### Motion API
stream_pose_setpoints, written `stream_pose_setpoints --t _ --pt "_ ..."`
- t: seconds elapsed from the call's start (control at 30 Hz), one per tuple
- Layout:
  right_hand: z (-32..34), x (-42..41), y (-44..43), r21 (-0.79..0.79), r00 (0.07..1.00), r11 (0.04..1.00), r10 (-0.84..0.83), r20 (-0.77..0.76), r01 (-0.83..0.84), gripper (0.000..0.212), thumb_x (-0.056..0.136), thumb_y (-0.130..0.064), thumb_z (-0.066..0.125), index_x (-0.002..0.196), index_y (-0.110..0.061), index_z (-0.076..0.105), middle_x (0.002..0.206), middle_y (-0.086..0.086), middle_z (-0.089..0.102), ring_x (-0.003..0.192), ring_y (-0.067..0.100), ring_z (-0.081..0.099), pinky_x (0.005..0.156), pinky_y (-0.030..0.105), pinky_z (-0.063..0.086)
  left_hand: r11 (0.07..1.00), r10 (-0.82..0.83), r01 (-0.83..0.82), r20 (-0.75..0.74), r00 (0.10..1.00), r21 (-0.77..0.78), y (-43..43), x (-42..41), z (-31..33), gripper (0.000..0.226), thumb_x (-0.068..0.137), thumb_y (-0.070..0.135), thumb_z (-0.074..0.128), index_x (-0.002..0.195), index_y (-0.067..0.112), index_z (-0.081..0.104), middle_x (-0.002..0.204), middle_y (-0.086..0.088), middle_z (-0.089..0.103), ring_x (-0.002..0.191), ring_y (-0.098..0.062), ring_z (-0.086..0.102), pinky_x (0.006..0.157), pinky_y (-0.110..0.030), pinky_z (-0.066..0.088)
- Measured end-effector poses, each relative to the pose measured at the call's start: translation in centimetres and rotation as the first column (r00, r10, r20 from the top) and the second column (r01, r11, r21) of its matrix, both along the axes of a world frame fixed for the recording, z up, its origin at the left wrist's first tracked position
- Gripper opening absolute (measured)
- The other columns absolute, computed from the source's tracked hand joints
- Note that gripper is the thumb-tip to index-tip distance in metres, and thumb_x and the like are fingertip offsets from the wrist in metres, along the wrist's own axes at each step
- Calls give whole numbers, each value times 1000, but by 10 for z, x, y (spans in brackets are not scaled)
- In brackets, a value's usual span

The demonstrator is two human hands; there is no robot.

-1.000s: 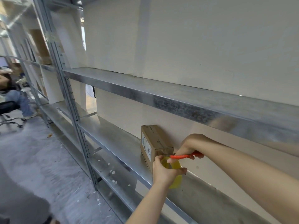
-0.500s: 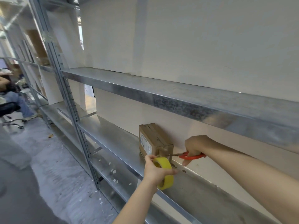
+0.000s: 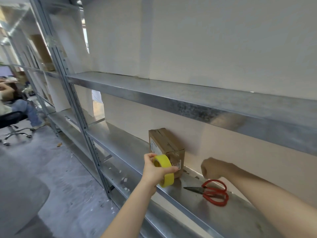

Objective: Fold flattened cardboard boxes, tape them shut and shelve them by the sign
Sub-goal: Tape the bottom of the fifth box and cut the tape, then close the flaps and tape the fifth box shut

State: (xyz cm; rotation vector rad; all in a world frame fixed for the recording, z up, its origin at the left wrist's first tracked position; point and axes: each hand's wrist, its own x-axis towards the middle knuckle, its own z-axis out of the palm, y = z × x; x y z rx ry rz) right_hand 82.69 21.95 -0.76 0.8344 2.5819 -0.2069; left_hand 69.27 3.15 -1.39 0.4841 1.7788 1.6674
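**Now: tape roll (image 3: 163,160) gripped, scissors (image 3: 205,189) lying flat**

Nearest, the left hand (image 3: 152,170) grips the yellow tape roll at the metal shelf's (image 3: 214,219) front edge. The right hand (image 3: 211,168) curls into an empty fist just above the red scissors. Behind the roll, the taped cardboard box (image 3: 164,143) stands on the shelf against the wall.

Galvanized metal shelving (image 3: 171,98), pale wall (image 3: 223,40), grey, perhaps concrete floor (image 3: 51,177).

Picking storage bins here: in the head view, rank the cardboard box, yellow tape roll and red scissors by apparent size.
Largest: cardboard box.
Then red scissors and yellow tape roll, too alike to rank: scissors longer but thin, roll partly hidden by the left hand.
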Motion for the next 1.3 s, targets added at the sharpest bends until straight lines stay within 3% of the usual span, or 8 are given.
stream_pose_setpoints --t 0.23,0.37,0.6,0.8,0.93,1.03,1.17,1.3 --pt "37 -41 -16 27 772 990 125 -623 -138 23 84 -24 69 106 -19 70 106 0 68 100 21 60 84 31 46 999 2 -3 16 1000 45 -8 -7 13 85 50 13 95 112 25 39 110 11 48 108 -29 60 80 -46 53" --pt "35 -63 -19 62 790 981 186 -584 -186 37 82 -24 70 119 -24 69 121 -1 67 114 23 58 92 32 45 997 0 -2 23 1000 72 -14 -14 19 81 58 3 90 118 17 37 104 9 48 98 -30 63 77 -47 53" --pt "23 -77 -10 228 839 946 313 -445 -233 18 86 -13 58 96 -13 73 94 3 69 89 23 63 70 28 42 998 -13 10 39 999 57 -23 -36 23 89 44 12 95 113 24 40 117 4 48 103 -32 63 80 -60 54" --pt "32 -73 1 220 853 915 398 -338 -339 16 82 1 54 83 -10 66 74 -2 51 71 17 48 58 26 34 987 -125 116 74 989 112 -29 -42 33 83 54 2 91 117 23 42 130 1 47 101 -35 66 68 -42 59" --pt "47 -73 -9 77 810 962 262 -525 -262 24 86 -8 57 101 -20 72 101 -4 68 92 15 61 81 29 49 972 -212 207 34 977 111 -29 -45 39 81 55 -1 90 117 23 43 132 1 47 101 -41 65 72 -46 59" --pt "65 -70 -40 -176 574 977 -78 -815 -117 11 90 -30 61 86 -24 70 92 -7 70 88 10 63 83 29 49 959 -261 258 10 965 116 -22 -43 47 87 48 0 92 117 21 43 129 1 48 101 -42 65 77 -56 56" --pt "81 -62 -79 -469 587 882 -353 -729 -51 55 85 -66 53 74 -14 64 72 -5 62 67 8 56 68 27 41 942 -278 287 -77 958 173 -6 -40 63 88 50 3 90 122 18 41 122 -2 54 97 -19 64 62 -28 56" --pt "87 -44 -95 -549 556 823 -392 -733 -144 37 87 -52 62 77 -17 60 73 -3 55 68 7 51 66 24 39 929 -292 291 -33 956 230 16 -38 80 72 68 -6 81 122 10 37 99 -7 61 78 -14 64 61 -26 51"
